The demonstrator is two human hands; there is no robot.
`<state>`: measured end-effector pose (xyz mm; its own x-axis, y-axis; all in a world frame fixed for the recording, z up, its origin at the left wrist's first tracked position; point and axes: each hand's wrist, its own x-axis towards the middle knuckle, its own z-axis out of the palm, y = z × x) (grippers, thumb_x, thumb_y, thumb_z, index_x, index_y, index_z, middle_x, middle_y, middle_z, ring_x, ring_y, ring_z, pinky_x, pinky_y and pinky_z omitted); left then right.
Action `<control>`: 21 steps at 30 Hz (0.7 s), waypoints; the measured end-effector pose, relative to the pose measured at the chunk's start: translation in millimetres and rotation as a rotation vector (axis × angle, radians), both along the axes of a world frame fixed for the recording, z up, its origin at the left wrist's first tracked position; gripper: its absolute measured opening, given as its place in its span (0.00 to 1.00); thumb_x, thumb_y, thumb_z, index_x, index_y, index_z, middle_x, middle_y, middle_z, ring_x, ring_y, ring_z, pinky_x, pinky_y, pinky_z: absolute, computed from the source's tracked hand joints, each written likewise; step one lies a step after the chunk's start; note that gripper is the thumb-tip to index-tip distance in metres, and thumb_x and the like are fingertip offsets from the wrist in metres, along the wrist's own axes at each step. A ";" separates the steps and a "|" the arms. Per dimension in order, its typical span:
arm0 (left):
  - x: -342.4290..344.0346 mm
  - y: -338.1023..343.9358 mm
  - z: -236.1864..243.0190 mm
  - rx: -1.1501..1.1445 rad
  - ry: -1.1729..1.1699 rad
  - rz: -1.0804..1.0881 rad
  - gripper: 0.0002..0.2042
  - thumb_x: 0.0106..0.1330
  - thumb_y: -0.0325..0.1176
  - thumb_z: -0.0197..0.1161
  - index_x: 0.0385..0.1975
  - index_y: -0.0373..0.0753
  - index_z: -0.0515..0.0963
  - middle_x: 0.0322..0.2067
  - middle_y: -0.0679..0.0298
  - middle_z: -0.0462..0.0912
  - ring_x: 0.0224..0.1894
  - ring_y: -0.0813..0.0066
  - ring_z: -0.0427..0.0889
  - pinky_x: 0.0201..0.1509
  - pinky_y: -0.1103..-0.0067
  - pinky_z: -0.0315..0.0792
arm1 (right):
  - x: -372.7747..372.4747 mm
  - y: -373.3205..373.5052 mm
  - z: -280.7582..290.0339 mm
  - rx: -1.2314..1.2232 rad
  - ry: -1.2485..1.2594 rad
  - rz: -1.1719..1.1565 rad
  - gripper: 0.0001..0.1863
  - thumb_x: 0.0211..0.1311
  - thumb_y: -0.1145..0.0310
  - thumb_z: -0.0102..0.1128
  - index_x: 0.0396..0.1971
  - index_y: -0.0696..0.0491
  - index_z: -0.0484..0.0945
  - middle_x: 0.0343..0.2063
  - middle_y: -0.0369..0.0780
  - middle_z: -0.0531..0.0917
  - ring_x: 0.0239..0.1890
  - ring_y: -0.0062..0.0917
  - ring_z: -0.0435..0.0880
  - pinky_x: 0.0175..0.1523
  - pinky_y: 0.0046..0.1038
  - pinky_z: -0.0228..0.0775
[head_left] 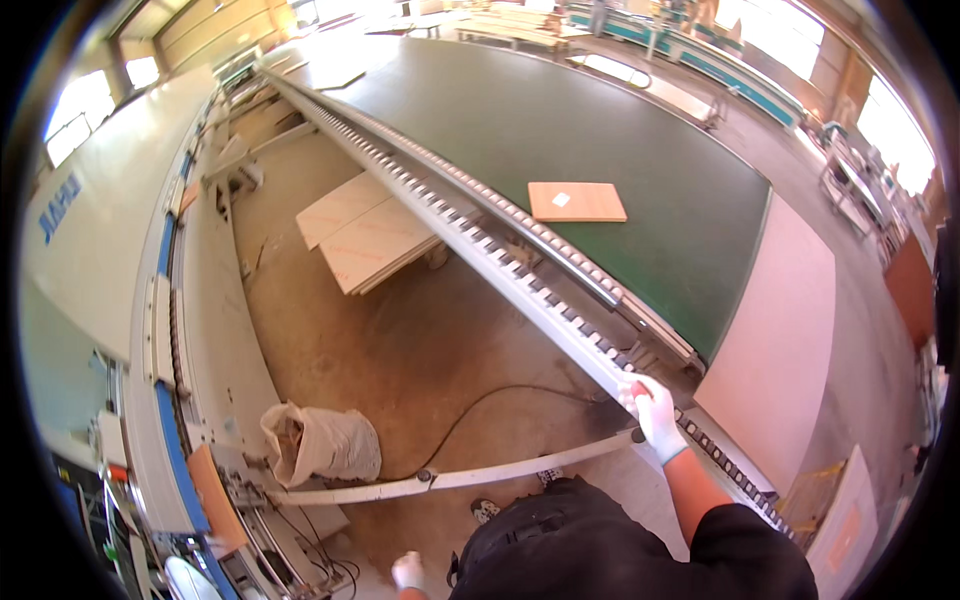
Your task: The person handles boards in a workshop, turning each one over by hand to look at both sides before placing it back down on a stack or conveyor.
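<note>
My right hand (650, 405), in a white glove, grips a long metal roller rail (540, 300) that runs diagonally away to the far upper left. Its fingers are closed around the rail near the lower right end. A second rail (560, 245) runs alongside, next to a large green table (670, 260). My left hand (408, 568), also gloved, hangs low at the bottom, away from the rail, with fingers curled; what it holds, if anything, is too small to make out.
A wooden board (577, 200) lies on the green table. Stacked panels (365, 250) sit beneath the rail. A sack (320, 445) stands by a low crossbar (470, 478), with a cable on the floor. A machine beam (170, 430) runs along the left; a pale sheet (770, 330) is right.
</note>
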<state>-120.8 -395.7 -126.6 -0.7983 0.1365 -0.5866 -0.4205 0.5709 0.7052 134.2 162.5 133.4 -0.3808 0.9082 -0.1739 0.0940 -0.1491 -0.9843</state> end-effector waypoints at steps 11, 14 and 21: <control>-3.9 243.3 131.9 0.129 0.138 -0.360 0.18 0.65 0.39 0.56 0.48 0.33 0.77 0.39 0.60 0.82 0.41 0.69 0.81 0.45 0.77 0.71 | 121.6 137.6 -63.0 -0.241 0.134 -0.567 0.12 0.65 0.69 0.44 0.42 0.52 0.77 0.31 0.40 0.84 0.26 0.24 0.83 0.28 0.23 0.72; -4.1 240.3 101.2 0.186 -0.077 -0.106 0.16 0.66 0.41 0.53 0.43 0.35 0.76 0.34 0.64 0.80 0.36 0.74 0.79 0.33 0.81 0.68 | 178.3 158.8 -114.9 -0.177 -0.051 -0.576 0.11 0.65 0.69 0.45 0.40 0.53 0.78 0.30 0.41 0.84 0.27 0.25 0.82 0.29 0.23 0.72; 79.1 174.7 14.3 -0.236 0.427 -1.320 0.16 0.67 0.35 0.51 0.49 0.35 0.75 0.49 0.52 0.78 0.54 0.56 0.74 0.61 0.69 0.67 | 310.2 163.0 -197.4 -0.053 -0.473 -0.760 0.09 0.58 0.70 0.52 0.36 0.55 0.79 0.26 0.39 0.82 0.25 0.23 0.79 0.30 0.27 0.72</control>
